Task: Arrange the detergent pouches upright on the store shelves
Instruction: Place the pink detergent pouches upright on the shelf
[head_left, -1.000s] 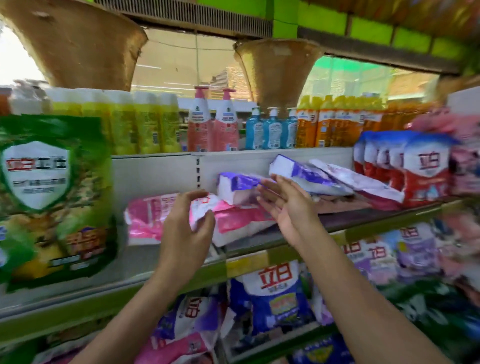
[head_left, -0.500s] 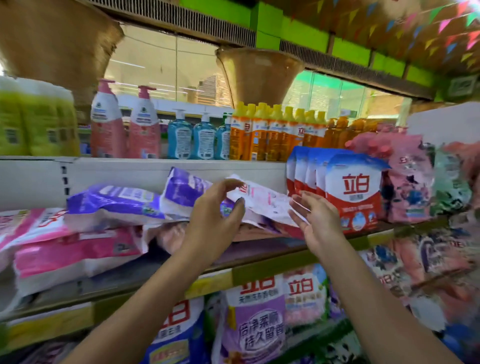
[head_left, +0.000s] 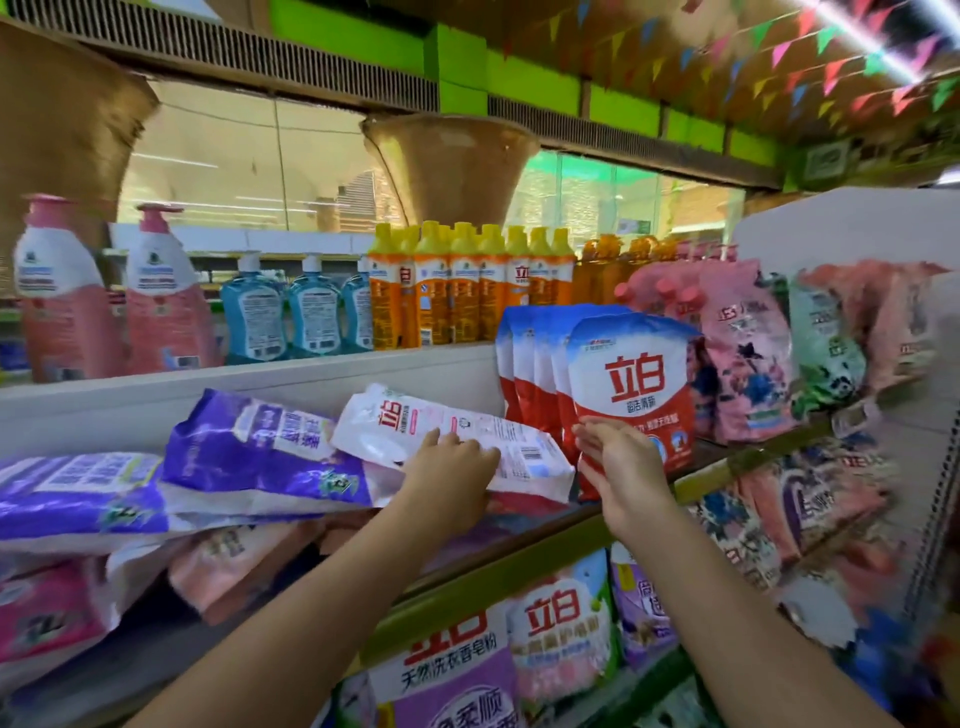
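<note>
While our left hand (head_left: 451, 480) grips the flat white pouch (head_left: 415, 431), our right hand (head_left: 621, 467), fingers relaxed, touches the upright red pouch (head_left: 636, 374) near the shelf edge (head_left: 737, 462).

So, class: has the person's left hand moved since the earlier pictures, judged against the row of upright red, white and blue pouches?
Yes. The left hand has moved right along the shelf, closer to the row of upright red, white and blue pouches, and now grips the flat white pouch beside them.

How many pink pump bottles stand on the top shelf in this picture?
2. One pink pump bottle stands at the far left of the top shelf; the other is just right of it, beside the blue bottles. More may be out of frame.
</note>
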